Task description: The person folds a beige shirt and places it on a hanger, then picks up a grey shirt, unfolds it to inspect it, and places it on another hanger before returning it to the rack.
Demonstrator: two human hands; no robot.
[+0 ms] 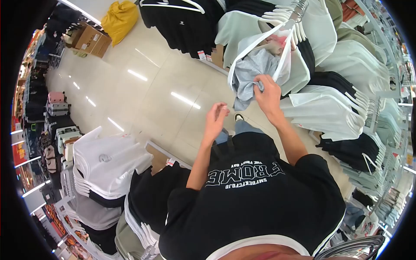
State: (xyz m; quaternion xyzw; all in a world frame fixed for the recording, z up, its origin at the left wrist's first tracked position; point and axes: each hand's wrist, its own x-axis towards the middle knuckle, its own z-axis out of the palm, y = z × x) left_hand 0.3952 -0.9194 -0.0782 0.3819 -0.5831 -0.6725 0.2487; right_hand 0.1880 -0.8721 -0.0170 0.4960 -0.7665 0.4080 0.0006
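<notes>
My right hand (267, 93) grips a grey garment (252, 69) that sits inside a translucent bag (292, 65) with white strap handles, hanging at the rack in front of me. Something pink (277, 43) shows deeper in the bag. My left hand (216, 118) hovers just left of the bag, below the garment, with its fingers loosely curled. It holds nothing and touches nothing. Below both arms is my black T-shirt (247, 190) with white lettering.
White, mint and black shirts on hangers (346, 86) fill the rack on the right. A second rack of white and black shirts (108, 169) stands at lower left. Cardboard boxes (93, 40) and a yellow bag (119, 19) lie across the glossy floor, and suitcases (58, 112) line the far left.
</notes>
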